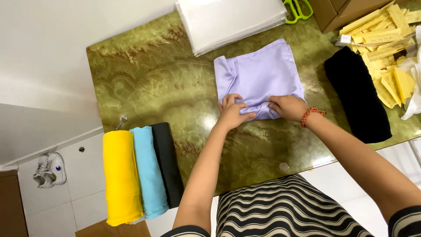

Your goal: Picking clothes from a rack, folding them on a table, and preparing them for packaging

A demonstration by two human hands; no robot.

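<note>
Worktop (144, 74): green-gold marbled slab; near left edge, three rolled cloths side by side, touching: yellow roll (120, 177), light blue roll (149, 171), black roll (169, 164); a small metal key (121, 120) just beyond them; far edge, stack of clear plastic bags (230, 22); green-handled scissors (298, 9) beside it; right side, black folded cloth (358, 94); heap of yellow paper tags (390, 48); brown cardboard box (337, 13); floor, white sneakers (49, 170)

Green marbled table (144, 79) under lilac cloth (263, 72), three fabric rolls (142, 173), black roll (357, 94).
</note>
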